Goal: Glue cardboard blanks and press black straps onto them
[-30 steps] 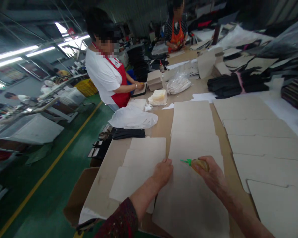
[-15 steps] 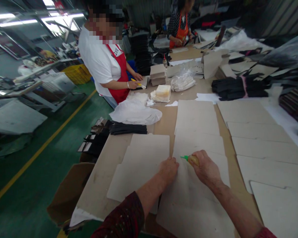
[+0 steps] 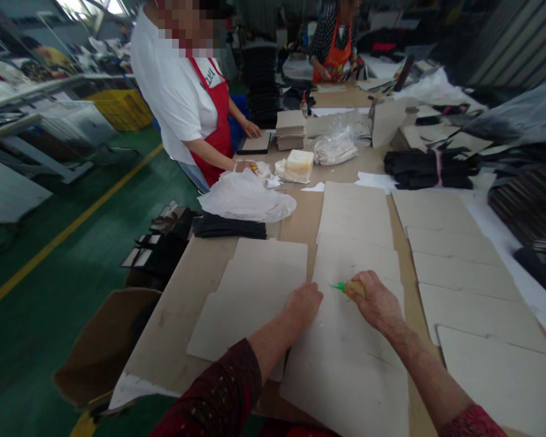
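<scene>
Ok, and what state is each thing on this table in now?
Left hand: lowered at the left edge of the middle boards.
Right hand: grip closed around the glue bottle.
Glue bottle: held, green nozzle pointing leftward; contact with the board unclear.
Middle boards: flat, overlapping.
Black bundle: tied with a pink band.
White bag: crumpled.

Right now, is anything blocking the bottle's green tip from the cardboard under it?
Nothing visible: the green tip of the squeeze bottle in the right hand is over cardboard; the left hand is beside it.
</scene>
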Action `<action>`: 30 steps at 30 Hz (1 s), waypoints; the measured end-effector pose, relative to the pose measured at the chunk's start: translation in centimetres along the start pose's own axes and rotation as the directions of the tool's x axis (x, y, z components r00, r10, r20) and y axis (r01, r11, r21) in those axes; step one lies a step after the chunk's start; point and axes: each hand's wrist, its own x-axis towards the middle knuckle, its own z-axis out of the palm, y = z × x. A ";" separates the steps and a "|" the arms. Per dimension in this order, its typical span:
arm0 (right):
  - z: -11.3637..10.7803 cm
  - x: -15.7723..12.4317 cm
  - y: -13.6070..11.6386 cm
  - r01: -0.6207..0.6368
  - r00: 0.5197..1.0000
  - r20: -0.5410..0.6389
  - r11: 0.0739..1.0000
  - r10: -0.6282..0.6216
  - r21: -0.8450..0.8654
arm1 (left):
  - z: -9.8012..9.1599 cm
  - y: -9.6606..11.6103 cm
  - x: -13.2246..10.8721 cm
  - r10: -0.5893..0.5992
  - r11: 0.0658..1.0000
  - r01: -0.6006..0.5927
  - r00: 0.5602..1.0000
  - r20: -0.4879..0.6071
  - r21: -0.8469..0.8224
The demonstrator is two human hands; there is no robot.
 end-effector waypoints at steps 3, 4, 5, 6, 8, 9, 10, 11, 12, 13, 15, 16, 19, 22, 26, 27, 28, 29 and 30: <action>0.7 -0.3 -0.2 -0.007 0.999 -0.036 0.999 0.009 0.045 | 0.2 -0.1 0.1 0.005 1.000 -0.005 1.000 -0.007 -0.001; 1.0 -0.4 -0.3 -0.010 0.999 -0.051 0.998 0.013 0.060 | 0.2 -0.2 0.1 0.004 1.000 -0.005 1.000 -0.011 -0.002; 1.3 -0.4 -0.4 -0.015 0.998 -0.067 0.997 0.020 0.075 | 0.2 -0.2 0.1 0.003 1.000 -0.004 1.000 -0.014 -0.003; 1.6 -0.5 -0.4 -0.022 0.996 -0.083 0.996 0.030 0.090 | 0.2 -0.2 0.1 0.003 1.000 -0.003 1.000 -0.016 -0.005; 2.1 -0.5 -0.2 -0.038 0.992 -0.118 0.991 0.054 0.130 | 0.0 -0.2 0.0 0.007 1.000 -0.007 1.000 -0.019 -0.010; 2.2 -0.4 0.0 -0.051 0.988 -0.136 0.984 0.075 0.168 | -0.1 -0.2 0.0 0.011 1.000 -0.012 1.000 -0.021 -0.013; 2.4 -0.4 0.3 -0.075 0.981 -0.156 0.968 0.114 0.238 | -0.3 -0.2 -0.1 0.015 1.000 -0.016 1.000 -0.023 -0.016; 2.4 -0.3 0.8 -0.105 0.971 -0.172 0.939 0.168 0.328 | -0.4 -0.2 -0.1 0.018 1.000 -0.019 1.000 -0.022 -0.020; 2.5 -0.1 1.3 -0.134 0.957 -0.179 0.899 0.226 0.418 | -0.6 -0.2 -0.2 0.021 1.000 -0.021 1.000 -0.020 -0.023; 2.5 0.1 2.0 -0.161 0.940 -0.180 0.841 0.290 0.517 | -0.7 -0.2 -0.3 0.022 0.999 -0.023 1.000 -0.014 -0.025; 2.2 0.5 3.5 -0.187 0.897 -0.169 0.699 0.408 0.691 | -1.0 -0.3 -0.4 0.027 0.999 -0.026 1.000 0.004 -0.026; 2.0 0.7 4.4 -0.185 0.878 -0.166 0.637 0.449 0.748 | -1.2 -0.4 -0.4 0.029 0.999 -0.029 0.999 0.015 -0.025; 0.9 1.2 7.4 -0.167 0.815 -0.175 0.513 0.553 0.842 | -1.9 -0.7 -0.1 0.015 1.000 -0.015 0.999 0.030 -0.019; -0.6 1.4 10.6 -0.188 0.756 -0.210 0.512 0.621 0.838 | -2.6 -1.3 1.1 -0.033 0.999 0.033 0.999 -0.004 -0.014; -2.2 1.4 13.4 -0.268 0.761 -0.255 0.647 0.597 0.714 | -3.3 -1.8 3.4 -0.059 0.998 0.057 0.997 -0.059 -0.029; -2.5 1.5 13.7 -0.285 0.777 -0.258 0.686 0.574 0.669 | -3.4 -1.9 4.0 -0.061 0.998 0.059 0.996 -0.061 -0.033; -2.8 1.6 13.8 -0.293 0.793 -0.264 0.723 0.550 0.626 | -3.5 -1.9 4.5 -0.062 0.997 0.060 0.996 -0.059 -0.037; -2.9 1.7 13.9 -0.294 0.806 -0.274 0.756 0.525 0.585 | -3.6 -1.9 5.0 -0.062 0.997 0.060 0.997 -0.054 -0.041; -3.0 1.8 13.8 -0.289 0.819 -0.283 0.785 0.499 0.548 | -3.8 -1.9 5.4 -0.059 0.997 0.057 0.997 -0.047 -0.043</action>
